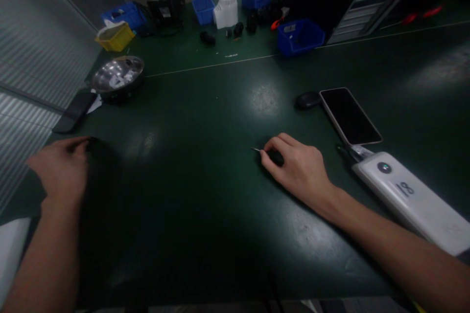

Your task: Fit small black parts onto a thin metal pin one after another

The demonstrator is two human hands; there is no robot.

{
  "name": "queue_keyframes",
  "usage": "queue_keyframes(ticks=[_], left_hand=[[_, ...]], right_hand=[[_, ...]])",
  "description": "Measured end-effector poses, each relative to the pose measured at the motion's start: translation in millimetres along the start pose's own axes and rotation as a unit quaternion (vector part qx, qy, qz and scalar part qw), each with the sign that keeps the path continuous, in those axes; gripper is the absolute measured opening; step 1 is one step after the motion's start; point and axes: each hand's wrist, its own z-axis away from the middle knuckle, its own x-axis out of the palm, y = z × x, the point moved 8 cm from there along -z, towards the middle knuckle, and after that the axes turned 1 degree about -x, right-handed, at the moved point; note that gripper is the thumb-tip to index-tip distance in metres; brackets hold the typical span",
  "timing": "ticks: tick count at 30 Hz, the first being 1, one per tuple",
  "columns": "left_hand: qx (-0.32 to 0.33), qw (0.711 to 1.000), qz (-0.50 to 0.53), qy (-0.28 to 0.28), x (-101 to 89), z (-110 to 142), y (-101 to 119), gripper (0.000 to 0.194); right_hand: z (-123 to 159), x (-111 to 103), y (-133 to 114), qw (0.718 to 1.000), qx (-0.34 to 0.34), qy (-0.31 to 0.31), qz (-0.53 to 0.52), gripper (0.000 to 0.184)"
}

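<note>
On the dark green tabletop (pixel 191 166), my right hand (pixel 297 166) rests with thumb and index finger pinched together. A thin, pointed metal piece (pixel 256 149) sticks out to the left from that pinch; its other end is hidden in the hand, so its kind is unclear. Far to the left, my left hand (pixel 64 166) is closed, fingertips together near the table. Something small and dark shows at those fingertips, too blurred to name. Beyond the left hand lies a flat black object (pixel 75 112).
A metal bowl (pixel 105 80) with white scraps stands at the back left, near a yellow bin (pixel 115 39). Blue bins (pixel 299 39) and a white housing (pixel 225 12) sit farther back. To the right lie a black mouse (pixel 307 100), a phone (pixel 352 116) and a white power bank (pixel 422 205).
</note>
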Motion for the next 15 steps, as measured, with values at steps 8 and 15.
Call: queue_keyframes(ticks=[8, 15], left_hand=[[0.020, 0.999, -0.014, 0.030, -6.9, 1.3, 5.2, 0.039], [-0.047, 0.998, 0.029, 0.033, -2.5, 0.4, -11.9, 0.038]], right_hand=[[0.0, -0.7, 0.0, 1.000, -0.001, -0.004, -0.003, 0.023], [0.4, 0.3, 0.6, 1.000, -0.006, 0.002, 0.000, 0.023]])
